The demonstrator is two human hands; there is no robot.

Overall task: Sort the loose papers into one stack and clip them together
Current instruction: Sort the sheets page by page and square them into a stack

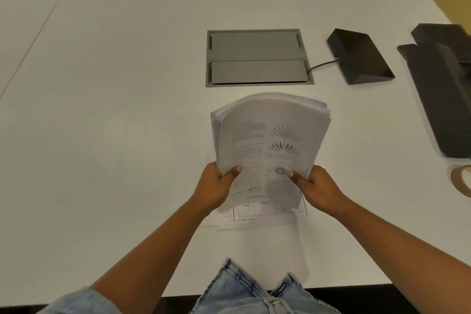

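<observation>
Nearest me, my left grip (216, 186) and my right grip (319, 186) each pinch a lower corner of the thick, bowed stack of white printed papers (270, 135), thumbs pressed on top and fingers hidden beneath. I judge I hold it raised to square its edges. Under it, a few flat white printed sheets (265, 218) lie on the smooth white surface (114, 135), not yet gathered. At 12 o'clock sits a grey rectangular cable hatch (257, 57), at 1 o'clock a black wedge-shaped device (362, 56) with a cord, at 2 o'clock a dark blurred object (443, 89), and at 3 o'clock a beige tape roll (461, 181). I see no clip.
</observation>
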